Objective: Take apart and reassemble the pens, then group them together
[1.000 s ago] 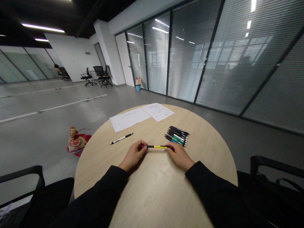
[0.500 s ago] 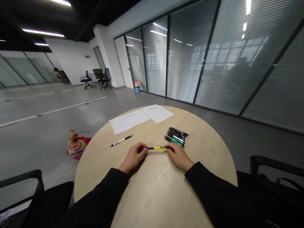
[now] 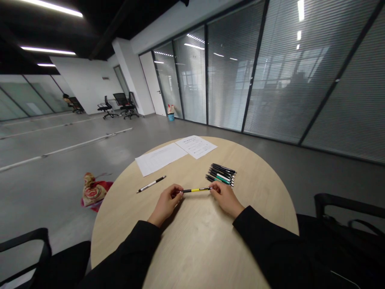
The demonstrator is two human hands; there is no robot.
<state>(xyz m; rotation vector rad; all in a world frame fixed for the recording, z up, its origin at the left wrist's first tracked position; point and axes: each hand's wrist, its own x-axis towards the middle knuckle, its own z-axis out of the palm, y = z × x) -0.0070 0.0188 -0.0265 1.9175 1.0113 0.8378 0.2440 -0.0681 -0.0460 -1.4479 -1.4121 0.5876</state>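
A yellow and black pen (image 3: pixel 195 190) is held level between my two hands, a little above the round wooden table (image 3: pixel 192 249). The fingertips of my left hand (image 3: pixel 167 202) pinch its left end. At the right end, the fingers of my right hand (image 3: pixel 225 196) are closed on the tip by the clip. Just beyond my right hand lies a row of several pens (image 3: pixel 222 170), mostly black, with white and green ones among them; my fingers partly cover the nearest. A white and black pen (image 3: pixel 151 184) lies alone, slanted, beyond my left hand.
Two printed paper sheets (image 3: pixel 197 146) lie at the table's far edge. Black armchairs stand on the left (image 3: pixel 45 245) and right (image 3: pixel 345 204). A brown and red bag (image 3: pixel 94 192) sits on the floor at left. Glass partitions (image 3: pixel 228 72) run behind.
The view has shifted slightly, so the scene sits a little lower and further left. Both hands keep hold of the yellow and black pen, which looks turned slightly.
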